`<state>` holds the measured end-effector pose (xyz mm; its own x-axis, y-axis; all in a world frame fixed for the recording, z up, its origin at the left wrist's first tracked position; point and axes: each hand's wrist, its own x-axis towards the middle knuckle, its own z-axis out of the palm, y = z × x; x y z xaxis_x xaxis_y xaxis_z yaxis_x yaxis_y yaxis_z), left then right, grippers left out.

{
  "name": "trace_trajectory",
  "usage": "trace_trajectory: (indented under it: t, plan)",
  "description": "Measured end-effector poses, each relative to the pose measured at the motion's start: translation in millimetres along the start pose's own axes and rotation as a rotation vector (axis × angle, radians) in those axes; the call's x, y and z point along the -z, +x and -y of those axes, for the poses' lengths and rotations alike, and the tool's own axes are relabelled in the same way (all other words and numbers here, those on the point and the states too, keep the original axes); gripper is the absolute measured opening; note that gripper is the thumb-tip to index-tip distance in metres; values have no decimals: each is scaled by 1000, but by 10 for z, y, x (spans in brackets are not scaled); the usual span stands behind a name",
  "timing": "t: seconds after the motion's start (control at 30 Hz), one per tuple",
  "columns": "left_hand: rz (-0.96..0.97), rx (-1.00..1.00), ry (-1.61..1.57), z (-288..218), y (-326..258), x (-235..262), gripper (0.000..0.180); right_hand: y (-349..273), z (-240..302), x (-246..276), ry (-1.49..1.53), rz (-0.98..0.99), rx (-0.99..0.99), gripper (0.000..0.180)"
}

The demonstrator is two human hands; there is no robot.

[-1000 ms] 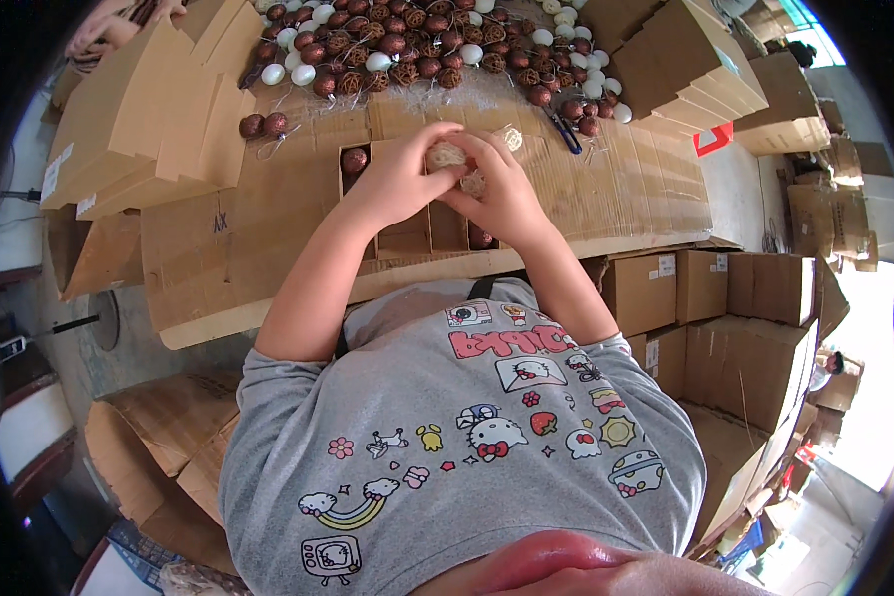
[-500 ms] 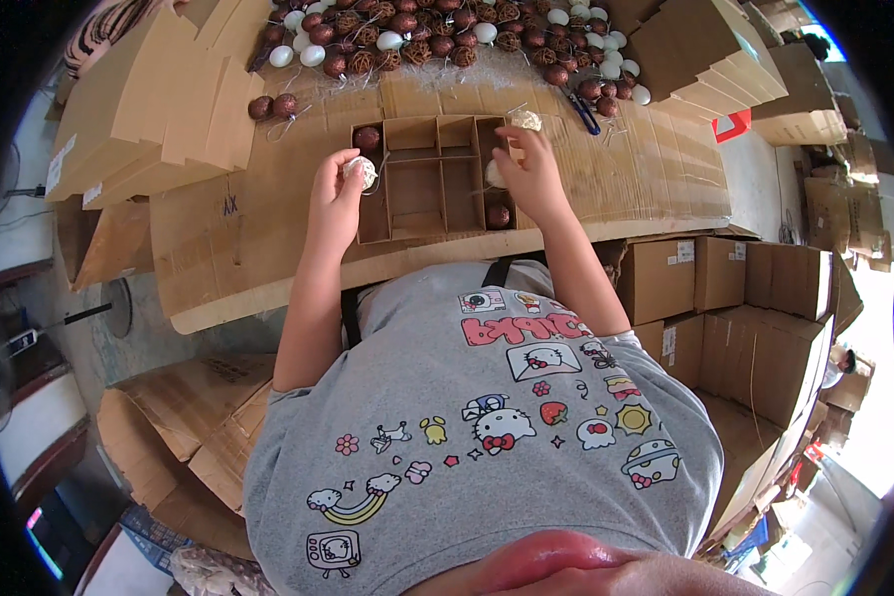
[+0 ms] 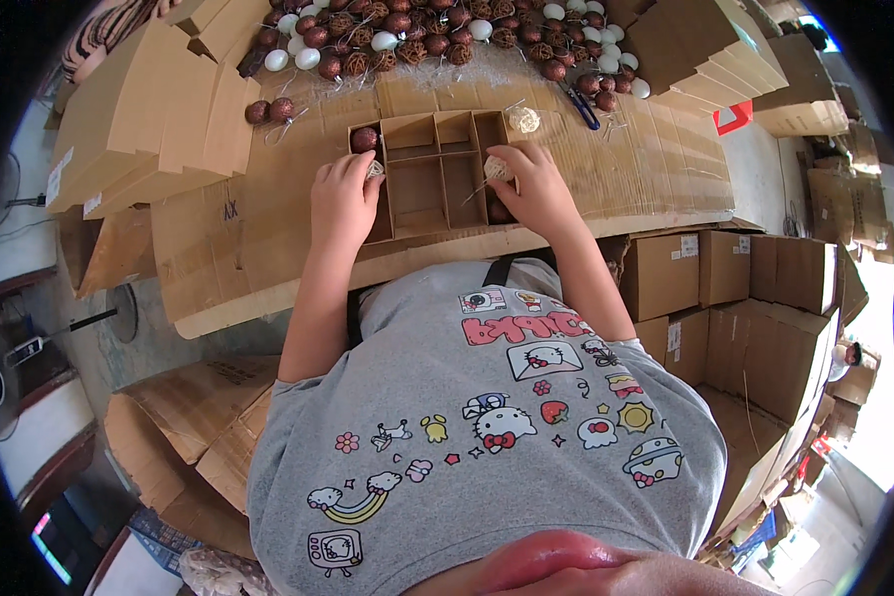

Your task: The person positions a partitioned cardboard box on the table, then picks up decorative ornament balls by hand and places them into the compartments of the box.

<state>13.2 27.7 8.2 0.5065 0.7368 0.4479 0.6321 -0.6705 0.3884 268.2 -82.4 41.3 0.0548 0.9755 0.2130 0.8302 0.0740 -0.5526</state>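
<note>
While both hands rest on the divided cardboard box, the left hand curls its grip around a pale woven ball at the box's left edge; the right hand pinches another pale ball over the right-hand compartments; a dark ball sits in the top-left compartment; the one under the right palm is mostly hidden; brown and white balls heap at the table's far edge, partly cut off; scissors lie near them.
</note>
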Motion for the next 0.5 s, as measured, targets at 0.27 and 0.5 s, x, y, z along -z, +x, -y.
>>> trace_trajectory:
  t: [0.27,0.5]
  plan:
    - [-8,-32,53,-18,12,-26,26,120,18,-78,-175,-305,-26,33]
    - [-6,-12,122,-63,-12,-101,26,229,-13,-146,-333,-73,68,30]
